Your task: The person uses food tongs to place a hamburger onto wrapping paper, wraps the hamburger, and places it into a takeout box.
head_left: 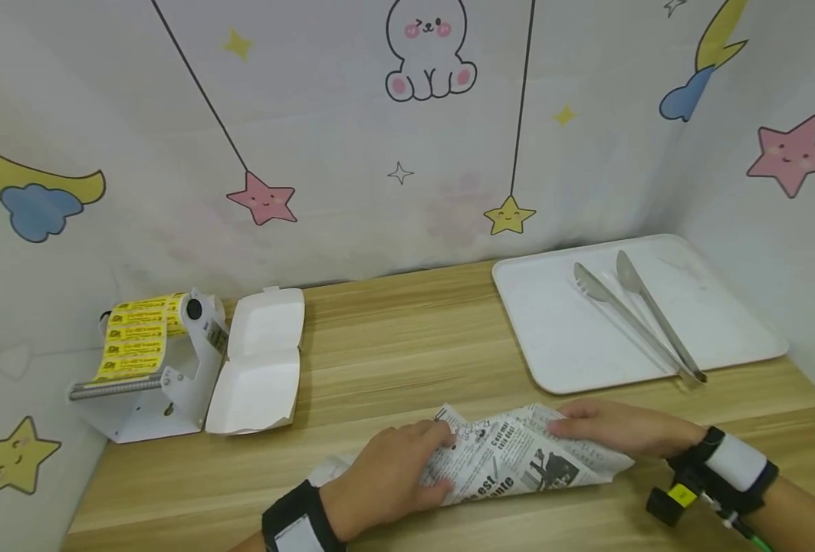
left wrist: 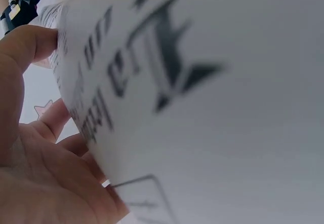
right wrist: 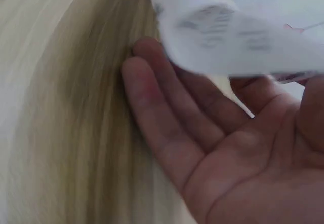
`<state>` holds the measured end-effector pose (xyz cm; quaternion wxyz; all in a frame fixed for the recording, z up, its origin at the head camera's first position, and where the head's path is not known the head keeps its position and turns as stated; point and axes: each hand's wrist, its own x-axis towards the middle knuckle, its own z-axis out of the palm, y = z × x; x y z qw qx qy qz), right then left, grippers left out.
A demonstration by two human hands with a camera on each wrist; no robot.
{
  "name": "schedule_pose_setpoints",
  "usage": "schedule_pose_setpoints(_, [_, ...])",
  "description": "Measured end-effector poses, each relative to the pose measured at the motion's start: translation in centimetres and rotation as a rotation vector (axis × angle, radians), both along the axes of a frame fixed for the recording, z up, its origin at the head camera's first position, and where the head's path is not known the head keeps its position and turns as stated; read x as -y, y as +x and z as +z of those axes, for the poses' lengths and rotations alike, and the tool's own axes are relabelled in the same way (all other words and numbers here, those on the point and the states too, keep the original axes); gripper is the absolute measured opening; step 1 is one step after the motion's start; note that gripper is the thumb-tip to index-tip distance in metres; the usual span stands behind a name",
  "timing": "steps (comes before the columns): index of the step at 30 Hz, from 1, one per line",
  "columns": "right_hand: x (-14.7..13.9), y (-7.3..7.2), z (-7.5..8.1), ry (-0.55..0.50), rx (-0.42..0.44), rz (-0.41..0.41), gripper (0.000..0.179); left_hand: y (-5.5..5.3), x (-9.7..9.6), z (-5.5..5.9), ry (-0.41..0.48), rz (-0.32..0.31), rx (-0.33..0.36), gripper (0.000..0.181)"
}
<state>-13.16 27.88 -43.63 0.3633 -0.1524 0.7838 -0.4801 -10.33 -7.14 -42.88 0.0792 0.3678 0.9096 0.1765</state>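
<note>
Gripping printed paper [head_left: 500,452] is the left hand [head_left: 395,474]; right hand [head_left: 621,427] seemingly pinches it, above straight fingers [right wrist: 154,107] only its wrist view shows.

So it's this newsprint-style paper [head_left: 511,456], white with black lettering and one dark picture, folded over into a long, low bundle. Runs roughly left to right across the wood-grain surface [head_left: 379,360]. Top edge is kinda crumpled and peaks up in spots, right end narrows to a corner. Can't tell if anything's inside tbh.
</note>
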Motion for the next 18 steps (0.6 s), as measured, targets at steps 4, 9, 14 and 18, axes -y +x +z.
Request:
schedule_pose_setpoints(4, [-0.4,0.0,-0.6,-0.391,0.232,0.021,0.064,-0.3,0.2,0.0,0.013,0.000,-0.059,0.042])
schedule_pose_setpoints(9, [-0.4,-0.1,-2.0,-0.963,0.529,0.064,0.089,-1.0,0.6,-0.3,0.023,0.028,-0.110,0.043])
schedule_pose_setpoints(14, [0.4,0.6,-3.1,-1.199,0.462,0.046,0.071,-1.5,0.6,-0.8,0.033,0.044,-0.123,0.043])
schedule_pose_setpoints(18, [1.5,1.5,-3.5,-1.150,0.277,-0.039,0.058,-1.6,0.7,-1.0,0.037,0.035,-0.150,0.043])
